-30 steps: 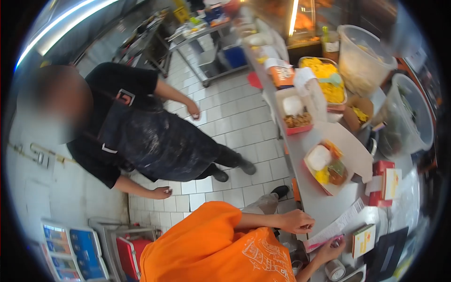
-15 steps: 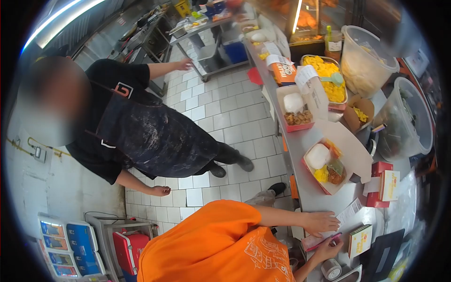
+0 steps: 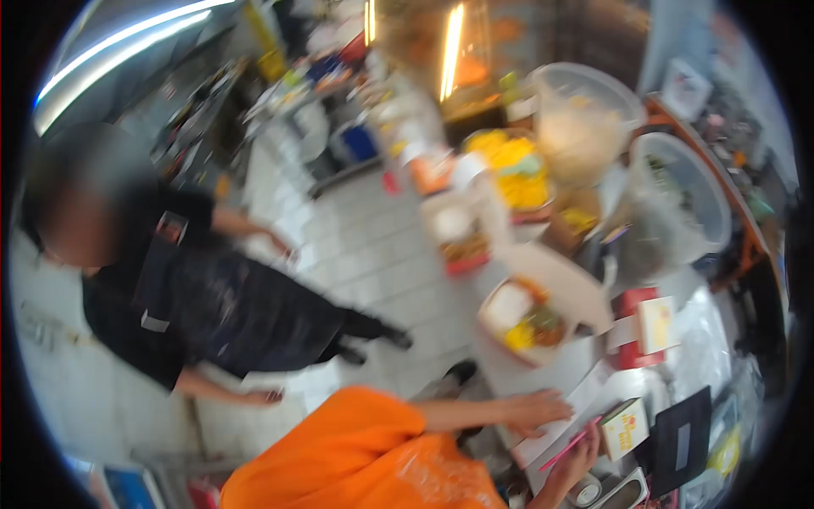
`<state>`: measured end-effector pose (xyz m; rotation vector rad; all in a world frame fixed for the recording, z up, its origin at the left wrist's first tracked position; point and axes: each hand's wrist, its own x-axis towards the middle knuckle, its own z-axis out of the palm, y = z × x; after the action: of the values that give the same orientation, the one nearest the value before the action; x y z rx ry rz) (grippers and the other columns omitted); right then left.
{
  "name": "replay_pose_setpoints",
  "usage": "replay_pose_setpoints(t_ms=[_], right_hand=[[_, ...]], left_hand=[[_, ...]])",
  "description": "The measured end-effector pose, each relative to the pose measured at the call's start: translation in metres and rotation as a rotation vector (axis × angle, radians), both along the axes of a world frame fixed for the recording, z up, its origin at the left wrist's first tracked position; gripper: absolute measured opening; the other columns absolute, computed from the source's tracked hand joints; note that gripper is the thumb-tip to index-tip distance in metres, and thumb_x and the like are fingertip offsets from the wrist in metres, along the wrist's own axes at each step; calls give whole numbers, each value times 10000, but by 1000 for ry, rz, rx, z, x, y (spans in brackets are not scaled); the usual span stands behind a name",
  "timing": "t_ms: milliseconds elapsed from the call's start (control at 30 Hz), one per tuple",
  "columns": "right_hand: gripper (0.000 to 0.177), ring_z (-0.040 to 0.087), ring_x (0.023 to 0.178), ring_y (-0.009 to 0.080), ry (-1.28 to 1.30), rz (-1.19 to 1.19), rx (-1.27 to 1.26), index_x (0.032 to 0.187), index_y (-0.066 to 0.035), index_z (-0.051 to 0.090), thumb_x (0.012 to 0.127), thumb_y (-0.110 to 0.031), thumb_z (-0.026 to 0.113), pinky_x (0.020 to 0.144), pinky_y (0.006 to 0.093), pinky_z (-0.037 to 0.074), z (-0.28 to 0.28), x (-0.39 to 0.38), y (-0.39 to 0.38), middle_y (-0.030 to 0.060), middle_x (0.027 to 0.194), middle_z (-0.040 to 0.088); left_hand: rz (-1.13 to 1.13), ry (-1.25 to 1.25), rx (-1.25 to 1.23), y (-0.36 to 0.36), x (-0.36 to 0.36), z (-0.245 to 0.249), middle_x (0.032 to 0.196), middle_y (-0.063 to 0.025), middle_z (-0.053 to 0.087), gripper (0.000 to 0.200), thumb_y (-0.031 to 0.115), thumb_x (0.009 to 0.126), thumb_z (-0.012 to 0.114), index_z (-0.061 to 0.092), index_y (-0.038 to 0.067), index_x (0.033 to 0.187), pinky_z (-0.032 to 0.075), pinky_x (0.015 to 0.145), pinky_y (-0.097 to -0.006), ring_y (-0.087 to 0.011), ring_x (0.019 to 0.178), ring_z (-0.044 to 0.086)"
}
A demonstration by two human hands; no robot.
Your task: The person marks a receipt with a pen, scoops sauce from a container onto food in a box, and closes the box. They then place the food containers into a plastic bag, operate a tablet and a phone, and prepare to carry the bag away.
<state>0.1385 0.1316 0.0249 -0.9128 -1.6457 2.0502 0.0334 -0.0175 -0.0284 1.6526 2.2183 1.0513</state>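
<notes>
Right hand [image 3: 582, 455] grasps a slim pink object [image 3: 560, 454], long axis slanting lower-left; left hand [image 3: 536, 412] unclenched.

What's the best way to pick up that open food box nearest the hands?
Probably by opposite outer walls of the open food box, coming from the floor-side edge of the counter. Its lid is folded back away from that edge, and the food is uncovered, so keep it level.
</notes>
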Motion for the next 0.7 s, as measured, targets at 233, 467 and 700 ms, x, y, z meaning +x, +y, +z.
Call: replay_pose_setpoints(t_ms=[233, 467, 700], right_hand=[[353, 579, 1027, 212, 226, -55, -380, 1135, 28, 546, 795, 40, 641, 907, 315, 476, 33, -40, -31, 118, 1106, 596], [173, 566, 993, 257, 474, -343, 847, 988, -21, 549, 832, 15, 615, 860, 367, 451, 88, -124, 8, 128, 1005, 603], [129, 509, 1152, 277, -38, -221, 1420, 993, -84, 585, 868, -111, 571, 1067, 600, 147, 41, -180, 61, 85, 1021, 619]], left_hand=[[-41, -142, 59, -3, -19, 0, 1416, -159, 377, 741, 241, 757, 673, 342, 49, 1392, 234, 1094, -441, -276, 1337, 334], [-10, 40, -152, 6, -13, 33, 1408, -151, 373, 635, 385, 801, 623, 427, 34, 1293, 239, 1080, -457, -281, 1326, 329], [57, 67, -188, 8, -19, 31, 1441, -153, 325, 673, 418, 800, 609, 415, 28, 1313, 196, 1085, -525, -284, 1361, 268]])
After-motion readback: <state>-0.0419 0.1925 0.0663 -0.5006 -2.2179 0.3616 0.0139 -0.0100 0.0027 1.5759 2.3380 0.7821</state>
